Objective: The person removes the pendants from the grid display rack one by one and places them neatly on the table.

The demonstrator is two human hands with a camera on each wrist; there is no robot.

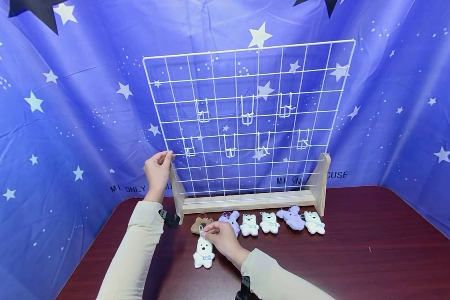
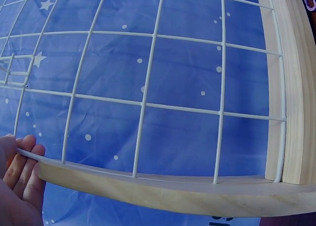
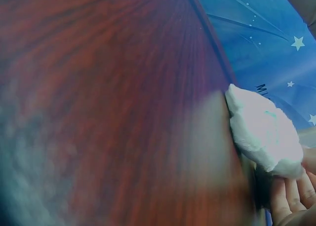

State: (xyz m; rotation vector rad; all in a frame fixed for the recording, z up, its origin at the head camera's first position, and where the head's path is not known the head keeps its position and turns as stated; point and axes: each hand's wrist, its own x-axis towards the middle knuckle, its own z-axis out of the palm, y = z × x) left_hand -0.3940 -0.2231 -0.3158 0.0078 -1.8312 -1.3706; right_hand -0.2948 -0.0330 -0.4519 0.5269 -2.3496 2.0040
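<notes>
My left hand (image 1: 158,170) grips the left edge of a white wire grid rack (image 1: 249,121), just above its wooden side post. In the left wrist view the fingers (image 2: 25,172) curl round the wire frame beside the wooden stand (image 2: 148,189). My right hand (image 1: 225,239) pinches the ring at the top of a white plush bear keychain (image 1: 203,255), which hangs upright in front of the row of plush toys. The same white bear (image 3: 266,129) shows in the right wrist view at the fingertips. Several white wire hooks (image 1: 247,118) are fixed on the grid in two rows.
Along the rack's wooden base lie a brown plush keychain (image 1: 198,225), a purple one (image 1: 233,218) partly behind my right hand, white bears (image 1: 249,226), another purple plush (image 1: 293,218) and a white bear (image 1: 314,223) at the right. A star-print curtain (image 1: 78,104) surrounds the dark red table (image 1: 360,258).
</notes>
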